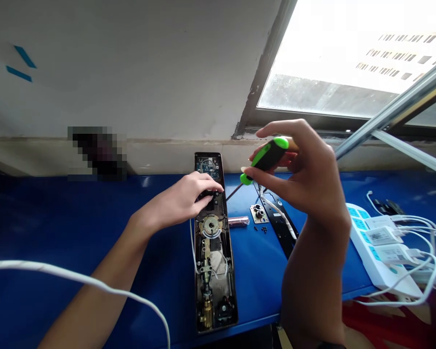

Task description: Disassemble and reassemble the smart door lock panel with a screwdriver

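Note:
A long, dark electronic door lock housing (pixel 218 249) lies open-faced on the blue table (pixel 160 198). It shows a circuit board (pixel 208 167) at its far end, a round metal part (pixel 211 225) mid-length and a brass cylinder (pixel 208 310) nearest me. My left hand (pixel 189 196) rests over the upper half, thumb and fingers apart, fingertips at the right rim. Raised to the right, my right hand (pixel 305 169) grips a green and black screwdriver (pixel 267 160). The shaft slants down left, its tip by the housing's right edge; whether it touches is unclear.
Right of the housing lie a pinkish wrapped tube (pixel 239 221), a small board (pixel 259 214), several screws (pixel 264 230) and a black panel (pixel 281 228) with a white cable. A power strip (pixel 363 252) with chargers sits right. A white cable (pixel 94 281) crosses the left foreground.

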The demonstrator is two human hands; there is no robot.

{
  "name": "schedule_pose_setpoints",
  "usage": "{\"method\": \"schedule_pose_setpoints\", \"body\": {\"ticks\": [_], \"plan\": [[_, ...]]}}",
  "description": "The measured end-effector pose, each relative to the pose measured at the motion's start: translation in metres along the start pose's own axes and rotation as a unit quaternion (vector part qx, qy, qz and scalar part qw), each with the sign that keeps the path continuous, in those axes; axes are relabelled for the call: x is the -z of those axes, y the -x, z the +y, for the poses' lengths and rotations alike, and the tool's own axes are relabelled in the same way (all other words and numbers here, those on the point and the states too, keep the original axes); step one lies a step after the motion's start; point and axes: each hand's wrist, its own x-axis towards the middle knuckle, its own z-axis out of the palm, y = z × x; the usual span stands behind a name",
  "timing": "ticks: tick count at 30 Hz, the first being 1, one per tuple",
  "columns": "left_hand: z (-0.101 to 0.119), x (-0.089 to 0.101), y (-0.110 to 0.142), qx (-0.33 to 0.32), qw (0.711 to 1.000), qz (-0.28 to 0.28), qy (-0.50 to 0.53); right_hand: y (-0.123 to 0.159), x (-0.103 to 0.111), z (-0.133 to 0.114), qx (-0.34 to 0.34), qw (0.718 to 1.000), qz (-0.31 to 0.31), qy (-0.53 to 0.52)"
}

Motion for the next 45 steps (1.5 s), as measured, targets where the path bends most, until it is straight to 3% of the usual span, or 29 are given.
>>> {"method": "schedule_pose_setpoints", "body": {"ticks": [5,18,30,34,37,41,45], "plan": [[0.002,-0.004,-0.002,-0.029,0.999,-0.019,-0.001,-0.003,-0.010,0.000,0.043,0.998,-0.046,-0.006],[0.000,-0.004,-0.003,-0.031,0.999,-0.034,-0.002,-0.009,-0.020,-0.007,0.093,0.992,-0.065,0.058],[0.006,-0.003,-0.003,-0.037,0.999,-0.039,0.000,-0.007,-0.022,-0.010,0.065,0.992,-0.094,0.059],[0.003,-0.004,-0.003,-0.036,0.998,-0.042,-0.007,-0.008,-0.024,-0.007,0.086,0.991,-0.069,0.071],[0.000,-0.002,-0.002,0.006,1.000,-0.005,-0.022,-0.009,-0.026,-0.005,0.096,0.987,-0.043,0.119],[-0.006,-0.001,0.002,0.114,0.989,0.060,-0.073,-0.010,-0.027,-0.005,0.106,0.981,-0.032,0.161],[-0.014,-0.002,0.007,0.178,0.981,0.031,-0.073,-0.010,-0.028,-0.008,0.108,0.981,-0.025,0.161]]}}
